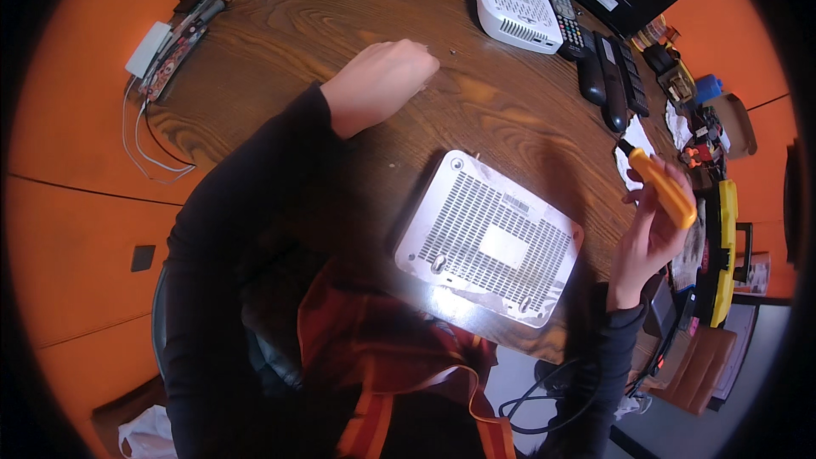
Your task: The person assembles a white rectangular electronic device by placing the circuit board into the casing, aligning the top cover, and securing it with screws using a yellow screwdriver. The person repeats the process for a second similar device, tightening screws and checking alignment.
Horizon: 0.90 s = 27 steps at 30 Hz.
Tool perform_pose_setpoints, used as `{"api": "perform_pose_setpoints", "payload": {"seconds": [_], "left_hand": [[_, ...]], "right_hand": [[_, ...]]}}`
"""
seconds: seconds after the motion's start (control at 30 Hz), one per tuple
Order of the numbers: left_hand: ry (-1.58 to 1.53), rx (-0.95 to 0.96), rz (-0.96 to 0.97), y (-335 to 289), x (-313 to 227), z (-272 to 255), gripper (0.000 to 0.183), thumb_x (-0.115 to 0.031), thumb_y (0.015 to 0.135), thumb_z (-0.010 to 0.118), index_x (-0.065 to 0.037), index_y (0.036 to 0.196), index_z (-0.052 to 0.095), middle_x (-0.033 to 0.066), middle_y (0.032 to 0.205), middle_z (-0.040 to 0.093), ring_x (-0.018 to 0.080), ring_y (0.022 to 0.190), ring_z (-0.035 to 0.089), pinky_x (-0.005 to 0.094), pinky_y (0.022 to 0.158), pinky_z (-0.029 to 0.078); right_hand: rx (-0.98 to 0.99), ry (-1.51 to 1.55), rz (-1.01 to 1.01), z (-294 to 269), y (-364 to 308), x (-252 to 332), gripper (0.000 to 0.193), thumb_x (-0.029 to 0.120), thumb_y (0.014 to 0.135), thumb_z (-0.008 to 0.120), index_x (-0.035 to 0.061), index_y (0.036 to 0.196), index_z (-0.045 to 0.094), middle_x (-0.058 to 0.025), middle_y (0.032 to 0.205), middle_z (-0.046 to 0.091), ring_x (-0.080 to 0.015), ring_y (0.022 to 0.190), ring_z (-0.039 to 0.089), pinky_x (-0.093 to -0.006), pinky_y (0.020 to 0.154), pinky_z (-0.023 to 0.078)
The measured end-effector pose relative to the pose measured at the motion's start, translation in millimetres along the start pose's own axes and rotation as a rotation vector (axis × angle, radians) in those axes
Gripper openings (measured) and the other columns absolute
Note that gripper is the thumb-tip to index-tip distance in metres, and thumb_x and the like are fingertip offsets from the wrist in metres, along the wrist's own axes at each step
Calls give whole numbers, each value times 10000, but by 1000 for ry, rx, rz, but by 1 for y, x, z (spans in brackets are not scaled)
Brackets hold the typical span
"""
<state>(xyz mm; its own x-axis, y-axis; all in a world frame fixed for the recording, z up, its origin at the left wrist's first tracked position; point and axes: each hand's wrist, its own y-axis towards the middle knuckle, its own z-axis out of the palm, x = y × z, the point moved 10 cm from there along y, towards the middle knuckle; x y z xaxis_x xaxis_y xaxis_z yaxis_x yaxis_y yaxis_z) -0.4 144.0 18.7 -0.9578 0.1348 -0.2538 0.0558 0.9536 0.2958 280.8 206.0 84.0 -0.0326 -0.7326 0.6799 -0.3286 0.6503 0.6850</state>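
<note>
A white, flat router-like box (501,238) lies with its vented underside up, near the table's front edge. It has a pale label, corner screw holes, two keyhole slots and brownish stains. Beyond its far left corner, my left hand (382,85) rests low over the table with its fingers curled closed. Whatever they may pinch is hidden. A tiny dark screw-like piece (452,52) lies just to the right of those fingers. My right hand (650,234), right of the box, grips a screwdriver (665,187) by its yellow-orange handle, its tip end pointing up and left.
At the back stands a second white vented box (517,4), beside a remote control (568,21) and black handsets (610,76). Crumpled paper (633,149) and small parts line the right side. A power strip (174,59) with cables runs along the left edge.
</note>
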Motion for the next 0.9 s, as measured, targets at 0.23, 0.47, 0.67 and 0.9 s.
{"api": "perform_pose_setpoints", "payload": {"seconds": [0.23,0.47,0.67,0.9], "left_hand": [[-610,15,-195,5,3,12,66,2,785,611,14,728,581,91,841,633,102,690,612,208,609,464],[-1107,-3,-206,-1,-12,19,96,48,797,592,37,892,581,137,913,650,161,802,656,251,709,537],[-1319,88,-338,-3,-10,33,192,-56,858,576,21,1034,588,121,912,661,164,881,645,278,774,522],[-1744,196,-487,-17,-21,54,134,-119,899,545,-17,971,594,121,938,657,175,896,639,287,792,512]], "right_hand": [[-122,570,263,40,19,-19,291,101,941,480,-21,1201,430,-160,1099,555,-231,866,617,-298,749,493],[-53,497,197,59,-8,-13,273,73,904,486,21,1148,375,-166,1073,466,-247,933,548,-340,626,531],[-116,449,189,53,-15,-16,266,119,906,472,18,1128,366,-193,1032,455,-249,918,523,-306,632,539],[-211,475,38,42,-18,-4,396,260,892,519,17,1122,308,-234,975,428,-242,721,567,-239,515,551]]}}
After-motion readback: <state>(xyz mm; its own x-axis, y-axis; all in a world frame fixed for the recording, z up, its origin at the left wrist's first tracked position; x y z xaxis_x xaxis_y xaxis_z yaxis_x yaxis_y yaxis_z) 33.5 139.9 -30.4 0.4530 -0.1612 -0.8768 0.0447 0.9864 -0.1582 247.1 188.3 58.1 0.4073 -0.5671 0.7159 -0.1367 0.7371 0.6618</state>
